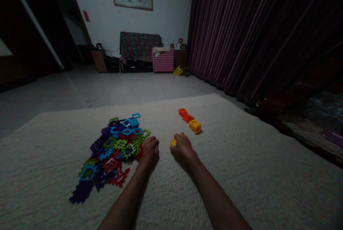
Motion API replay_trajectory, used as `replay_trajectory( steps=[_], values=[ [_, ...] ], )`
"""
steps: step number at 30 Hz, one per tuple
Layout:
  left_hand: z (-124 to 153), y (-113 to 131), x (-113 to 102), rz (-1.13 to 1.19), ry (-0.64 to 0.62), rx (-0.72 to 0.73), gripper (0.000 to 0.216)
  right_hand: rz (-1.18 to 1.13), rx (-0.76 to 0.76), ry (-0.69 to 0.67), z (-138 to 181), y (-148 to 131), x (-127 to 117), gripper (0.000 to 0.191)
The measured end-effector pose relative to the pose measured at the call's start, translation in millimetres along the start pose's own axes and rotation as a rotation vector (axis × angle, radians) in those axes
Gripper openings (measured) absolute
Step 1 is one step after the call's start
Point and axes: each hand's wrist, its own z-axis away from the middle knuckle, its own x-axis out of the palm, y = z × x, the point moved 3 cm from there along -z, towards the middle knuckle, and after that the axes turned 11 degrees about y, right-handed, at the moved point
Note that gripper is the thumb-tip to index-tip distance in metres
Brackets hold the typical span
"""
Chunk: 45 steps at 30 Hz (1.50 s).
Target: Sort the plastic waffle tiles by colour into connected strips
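A yellow interlocking plastic piece (173, 142) shows at the fingertips of my right hand (184, 147), which is closed on it just above the cream mat. My left hand (151, 150) rests at the right edge of a heap of notched plastic pieces (120, 145), coloured blue, purple, green and red. Its fingers are curled in, and whatever they may hold is hidden. Beyond my right hand lie a yellow block of joined pieces (195, 126) and, touching or nearly touching it, a row of orange pieces (185, 115).
The cream textured mat (241, 172) covers the floor in front of me. Past its far edge are grey tiles (136, 85) with a thin cable, then a low cabinet under a striped cloth (140, 47). Dark purple curtains (235, 33) hang on the right.
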Motion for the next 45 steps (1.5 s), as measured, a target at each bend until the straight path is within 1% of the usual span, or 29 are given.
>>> replay_trajectory(
  steps=[3, 6, 9, 11, 13, 17, 19, 25, 28, 32, 34, 35, 37, 40, 42, 45],
  values=[
    [1.7, 1.2, -0.2, 0.009, 0.003, -0.007, 0.022, -0.078, -0.038, 0.044, -6.7, -4.3, 5.4, 0.041],
    [2.7, 2.7, -0.8, 0.034, 0.027, -0.002, 0.022, -0.297, -0.096, 0.168, -19.5, -3.2, 10.0, 0.047],
    [3.1, 4.0, -1.6, 0.052, 0.057, 0.001, 0.023, -0.502, -0.144, 0.308, -30.7, 5.7, 13.7, 0.047],
    [2.9, 3.9, -1.9, 0.051, 0.065, -0.007, 0.023, -0.558, -0.118, 0.367, -35.4, 17.0, 17.0, 0.045],
    [2.5, 3.2, -1.7, 0.05, 0.063, -0.011, 0.022, -0.562, -0.053, 0.402, -38.0, 30.0, 20.6, 0.044],
    [3.0, 0.2, 0.3, 0.06, 0.043, -0.002, 0.021, -0.52, 0.053, 0.374, -39.7, 49.9, 25.0, 0.049],
    [4.2, -1.0, 0.9, 0.055, 0.054, -0.01, 0.021, -0.467, 0.063, 0.345, -39.5, 54.6, 24.1, 0.055],
    [6.5, -0.7, 2.0, 0.033, 0.03, -0.027, 0.022, -0.238, -0.031, 0.226, -37.2, 56.5, 17.7, 0.054],
    [5.9, -0.2, 2.1, 0.04, 0.031, -0.043, 0.022, -0.184, -0.059, 0.175, -37.2, 55.8, 15.7, 0.056],
    [4.7, 1.0, 2.1, 0.04, 0.045, -0.06, 0.021, -0.164, -0.097, 0.105, -38.0, 54.5, 15.4, 0.052],
    [4.2, 1.2, 2.1, 0.039, 0.05, -0.052, 0.021, -0.197, -0.15, 0.115, -38.6, 52.5, 14.5, 0.05],
    [4.0, 1.1, 2.1, 0.038, 0.05, -0.047, 0.021, -0.229, -0.18, 0.145, -39.1, 51.4, 13.2, 0.048],
    [3.6, 0.5, 2.2, 0.032, 0.047, -0.041, 0.021, -0.314, -0.218, 0.25, -40.8, 50.3, 8.9, 0.046],
    [2.9, 0.6, 2.0, 0.034, 0.034, -0.034, 0.021, -0.412, -0.211, 0.4, -42.9, 52.2, 3.0, 0.045],
    [2.4, 1.5, 1.3, 0.04, 0.034, -0.036, 0.022, -0.432, -0.224, 0.402, -42.4, 53.4, 3.9, 0.047],
    [2.0, 2.9, 0.5, 0.045, 0.031, -0.044, 0.023, -0.436, -0.282, 0.292, -39.0, 53.4, 12.5, 0.06]
  ],
)
